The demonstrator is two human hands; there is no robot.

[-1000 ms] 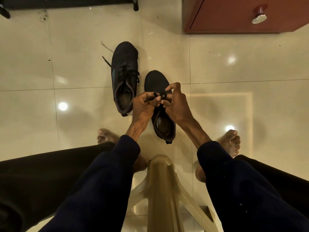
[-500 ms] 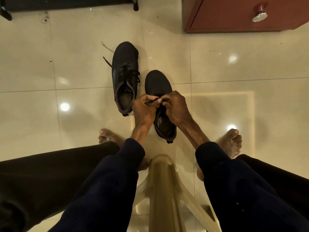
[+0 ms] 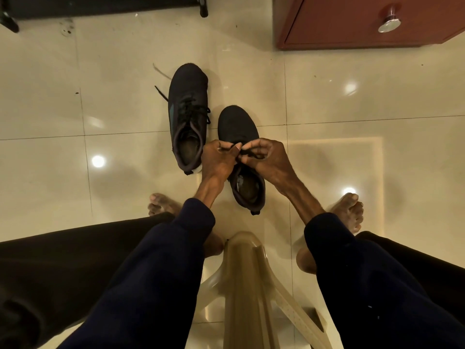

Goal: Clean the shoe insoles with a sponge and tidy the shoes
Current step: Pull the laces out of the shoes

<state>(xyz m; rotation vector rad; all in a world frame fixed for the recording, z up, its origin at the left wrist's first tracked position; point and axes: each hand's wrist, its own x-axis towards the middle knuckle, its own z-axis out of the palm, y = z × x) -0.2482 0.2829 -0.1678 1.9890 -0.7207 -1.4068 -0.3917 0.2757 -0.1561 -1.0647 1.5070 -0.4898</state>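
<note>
On the glossy tiled floor [image 3: 327, 96], directly ahead of a beige plastic chair [image 3: 242, 273], a black shoe [image 3: 237, 124] is set with its toe pointing away. Its black lace [image 3: 249, 154] is pinched above the tongue by the curled fingers of the left hand [image 3: 217, 163] and the right hand [image 3: 268, 158], which are touching. A second black shoe [image 3: 187, 96] is placed just beside it, to the left and farther off, its laces threaded and one end trailed on the tile.

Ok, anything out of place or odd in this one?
The far shoe has a lace end trailing loose over the tiles and sits ahead of the near shoe, whose lace the left hand and right hand pinch. Dark smudges mark the tiles near the black stand.
</note>
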